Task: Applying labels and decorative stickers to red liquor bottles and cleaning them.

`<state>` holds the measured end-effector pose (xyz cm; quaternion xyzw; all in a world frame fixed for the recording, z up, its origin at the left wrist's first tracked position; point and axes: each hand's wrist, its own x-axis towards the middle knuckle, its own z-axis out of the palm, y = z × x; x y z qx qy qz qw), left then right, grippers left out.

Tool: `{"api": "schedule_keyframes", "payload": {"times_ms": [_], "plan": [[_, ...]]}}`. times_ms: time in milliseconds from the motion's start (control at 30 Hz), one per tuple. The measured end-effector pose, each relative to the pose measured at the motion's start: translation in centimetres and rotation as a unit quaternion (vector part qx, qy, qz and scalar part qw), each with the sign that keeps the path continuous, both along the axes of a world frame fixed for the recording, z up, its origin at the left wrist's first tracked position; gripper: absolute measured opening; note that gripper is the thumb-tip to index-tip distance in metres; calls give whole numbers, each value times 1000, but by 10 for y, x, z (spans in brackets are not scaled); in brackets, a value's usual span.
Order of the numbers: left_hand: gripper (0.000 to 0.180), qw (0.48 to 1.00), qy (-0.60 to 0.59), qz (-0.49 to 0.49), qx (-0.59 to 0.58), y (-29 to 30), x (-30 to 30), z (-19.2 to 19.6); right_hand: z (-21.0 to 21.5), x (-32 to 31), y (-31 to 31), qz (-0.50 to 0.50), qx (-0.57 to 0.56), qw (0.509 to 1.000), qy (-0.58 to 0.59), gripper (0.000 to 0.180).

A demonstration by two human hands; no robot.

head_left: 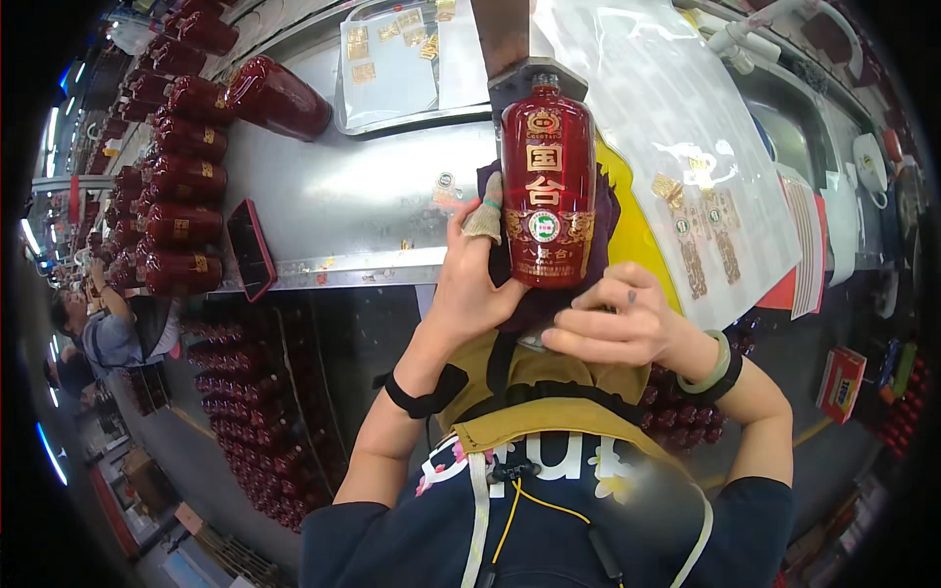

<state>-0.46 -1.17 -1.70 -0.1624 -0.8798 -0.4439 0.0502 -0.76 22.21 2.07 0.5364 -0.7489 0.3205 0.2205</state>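
Glossy bottle [549, 181], smooth metal bench [377, 191]

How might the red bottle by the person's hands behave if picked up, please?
The red bottle is likely slippery, given its glossy sides. Its glassy neck suggests it could be fragile, and its rounded body might roll if laid sideways.

Bright indoor light, glare on plastic sheet [652, 127], dark, bent edges
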Motion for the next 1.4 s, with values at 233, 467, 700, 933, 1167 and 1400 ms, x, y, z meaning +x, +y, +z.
{"api": "schedule_keyframes", "payload": {"times_ms": [233,467,700,933,1167,1400], "plan": [[83,996,63,49,31,12,5,17,8,4,-4,-114,-8,993,2,37],[103,988,69,108,80,25,9,31,37,-76,-15,-235,-36,971,-25,23],[97,996,87,-25,26,-16,0,45,51,-94,-1,-311,-196,919,-142,17],[76,958,100,159,-218,-90,-143,-2,35,-55,10,-318,-216,870,-309,26],[77,924,116,118,-346,-90,-191,-27,32,-24,2,-319,-131,887,-306,33],[32,935,38,-9,-354,-64,-166,12,23,3,-22,-256,-6,952,-170,49]]}}
